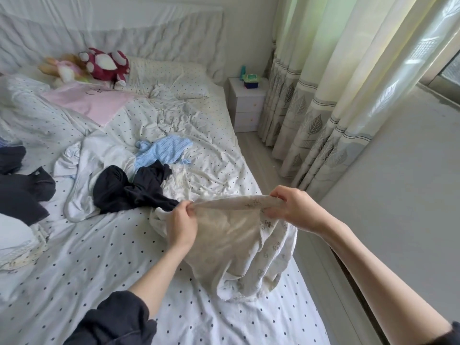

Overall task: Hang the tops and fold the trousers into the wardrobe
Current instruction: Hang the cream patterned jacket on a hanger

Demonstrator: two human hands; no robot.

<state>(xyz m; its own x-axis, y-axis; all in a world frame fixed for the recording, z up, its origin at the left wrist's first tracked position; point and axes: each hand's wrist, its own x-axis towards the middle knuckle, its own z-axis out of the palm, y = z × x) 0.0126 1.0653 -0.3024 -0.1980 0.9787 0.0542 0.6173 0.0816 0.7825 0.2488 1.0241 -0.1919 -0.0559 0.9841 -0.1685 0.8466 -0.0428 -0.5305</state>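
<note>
head view: both hands hold a cream printed garment (pixel 239 247) above the near edge of the bed (pixel 104 277); the left hand (pixel 181 225) pinches its rim, the right hand (pixel 296 207) grips the same rim, fingers curled round it. behind lie a black garment (pixel 129 188), a light blue knit (pixel 161 150), a pink top (pixel 92 100) and 2 plush toys (pixel 99 63). a nightstand (pixel 246 105) carries a green box (pixel 252 80).
</note>
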